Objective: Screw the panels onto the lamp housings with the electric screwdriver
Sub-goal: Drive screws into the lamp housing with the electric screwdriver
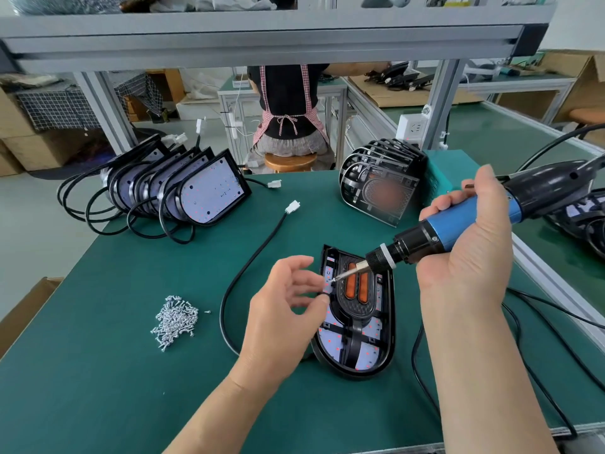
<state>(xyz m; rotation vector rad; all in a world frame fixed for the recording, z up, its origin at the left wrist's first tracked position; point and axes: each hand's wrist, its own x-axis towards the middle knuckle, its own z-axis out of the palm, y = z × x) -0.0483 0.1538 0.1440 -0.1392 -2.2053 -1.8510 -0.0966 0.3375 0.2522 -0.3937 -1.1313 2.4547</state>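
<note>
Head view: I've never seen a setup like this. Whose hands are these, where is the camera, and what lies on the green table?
No machine here: a camera worn on a person's head looks down at their own bare hands. The right hand grips a blue electric screwdriver, its tip at the upper left of a lamp housing lying on the green table. The left hand hovers beside the tip, fingers loosely curved, holding nothing I can make out. Left lies a pile of screws; farther back stand more housings with cables and a stack of black panels.

Green-topped workbench (98, 371), aluminium shelf frame (262, 37)
</note>
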